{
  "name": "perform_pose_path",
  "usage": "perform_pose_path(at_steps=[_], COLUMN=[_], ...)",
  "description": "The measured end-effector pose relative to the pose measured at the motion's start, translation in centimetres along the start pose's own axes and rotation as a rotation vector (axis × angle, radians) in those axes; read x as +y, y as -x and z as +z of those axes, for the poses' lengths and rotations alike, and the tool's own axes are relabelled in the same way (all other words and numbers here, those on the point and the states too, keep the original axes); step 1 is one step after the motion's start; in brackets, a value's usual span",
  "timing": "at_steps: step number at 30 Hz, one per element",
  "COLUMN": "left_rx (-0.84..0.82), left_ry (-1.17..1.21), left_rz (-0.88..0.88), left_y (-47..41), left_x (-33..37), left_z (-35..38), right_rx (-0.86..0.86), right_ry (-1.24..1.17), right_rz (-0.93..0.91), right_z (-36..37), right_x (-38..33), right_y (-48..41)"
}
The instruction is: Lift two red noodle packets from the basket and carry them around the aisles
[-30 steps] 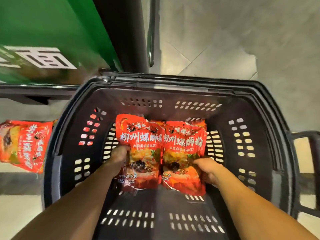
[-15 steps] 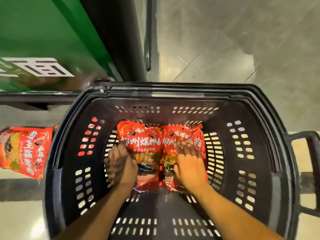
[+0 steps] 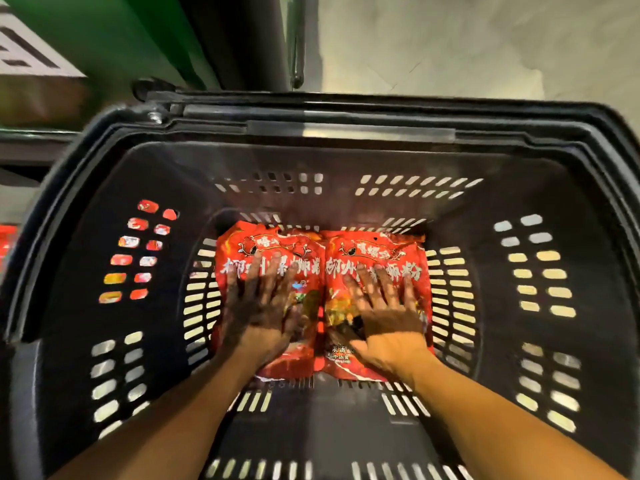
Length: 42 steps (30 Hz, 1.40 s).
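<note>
Two red noodle packets lie side by side, edges touching, on the floor of your black basket (image 3: 346, 161), pushed toward its far wall, with bare slotted floor open on the near side and narrow strips at each flank. Your left hand (image 3: 258, 313) rests flat on the left packet (image 3: 270, 244), fingers (image 3: 254, 271) straight and spread; your right hand (image 3: 384, 318) lies likewise on the right packet (image 3: 377, 245), fingers splayed over its white lettering.

The floor (image 3: 485, 46) is grey and smooth, with thin lines between big tiles. A green wall panel (image 3: 114, 39) with a white sign (image 3: 27, 57) stands at the top left, beside a dark post (image 3: 256, 39)
</note>
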<state>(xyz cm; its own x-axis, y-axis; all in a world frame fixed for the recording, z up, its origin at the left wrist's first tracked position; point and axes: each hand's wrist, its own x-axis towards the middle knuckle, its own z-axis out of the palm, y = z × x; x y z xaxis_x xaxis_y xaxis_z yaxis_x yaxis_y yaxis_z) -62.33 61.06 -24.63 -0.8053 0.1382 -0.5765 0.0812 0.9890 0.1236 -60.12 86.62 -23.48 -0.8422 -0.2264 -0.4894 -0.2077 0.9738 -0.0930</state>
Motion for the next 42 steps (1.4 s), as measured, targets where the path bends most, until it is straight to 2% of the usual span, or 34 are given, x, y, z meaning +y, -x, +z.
perform_pose_path(at_steps=[1, 2, 5, 6, 9, 10, 12, 13, 14, 16, 18, 19, 21, 23, 26, 32, 38, 42], left_rx=[-0.047, -0.009, 0.223, 0.147, 0.093, 0.182, 0.212, 0.175, 0.2, 0.046, -0.028, 0.003, 0.095, 0.11, 0.128, 0.188, 0.368, 0.463], left_ry=[-0.053, -0.145, -0.296, -0.338, -0.32, -0.293, -0.255, -0.186, -0.162, -0.063, -0.041, -0.017, -0.137, -0.272, -0.317, -0.298, -0.212, -0.156], left_rz=[0.078, 0.121, 0.177, 0.167, 0.005, 0.051, 0.146, 0.184, 0.165, 0.168, 0.243, 0.257, 0.288, 0.33, 0.331, 0.281, 0.174, 0.072], left_y=[0.1, 0.1, 0.0, -0.4, -0.1, -0.2, 0.0, 0.1, 0.3, 0.0, 0.8, 1.3, 2.4, 4.3, 7.4, 15.0, 25.1, 33.8], left_x=[0.0, -0.1, -0.2, -0.2, 0.5, 0.1, 0.5, 0.7, 1.1, 0.6, 1.0, 1.1, 1.0, 1.0, 1.2, 1.1, -0.3, -2.3], left_z=[-0.5, -0.7, -0.5, 0.0, -0.8, -0.7, -2.4, -3.1, -4.3, -5.4, -7.4, -8.7, -12.5, -17.0, -22.7, -34.8, -48.2, -55.4], right_rx=[0.005, 0.008, 0.007, -0.002, -0.105, -0.15, -0.235, -0.28, -0.339, -0.423, -0.342, -0.296, -0.238, -0.166, -0.036, 0.132, 0.255, 0.355], right_ry=[-0.011, -0.012, -0.012, -0.017, 0.019, 0.027, 0.02, -0.005, -0.043, -0.145, -0.214, -0.227, -0.229, -0.191, -0.151, -0.14, -0.109, -0.136], right_rz=[-0.002, -0.005, 0.005, 0.012, 0.015, 0.019, 0.023, 0.031, 0.044, 0.075, 0.095, 0.098, 0.109, 0.098, 0.021, -0.096, -0.196, -0.337], right_z=[0.3, 0.8, 1.5, 1.2, -0.6, -1.2, -2.0, -2.5, -3.3, -6.0, -9.3, -11.1, -14.6, -17.9, -22.9, -34.8, -49.6, -58.7], right_x=[0.1, 0.3, 0.4, 0.3, 0.2, 0.1, 0.0, -0.1, -0.1, -0.4, -0.6, -0.8, -1.3, -1.8, -2.6, -5.3, -9.5, -13.8], right_y=[-0.1, -0.2, -0.3, -0.3, -0.4, -0.4, -0.7, -0.9, -1.1, -1.1, -0.7, -0.3, 0.6, 1.6, 3.3, 8.3, 14.5, 19.3])
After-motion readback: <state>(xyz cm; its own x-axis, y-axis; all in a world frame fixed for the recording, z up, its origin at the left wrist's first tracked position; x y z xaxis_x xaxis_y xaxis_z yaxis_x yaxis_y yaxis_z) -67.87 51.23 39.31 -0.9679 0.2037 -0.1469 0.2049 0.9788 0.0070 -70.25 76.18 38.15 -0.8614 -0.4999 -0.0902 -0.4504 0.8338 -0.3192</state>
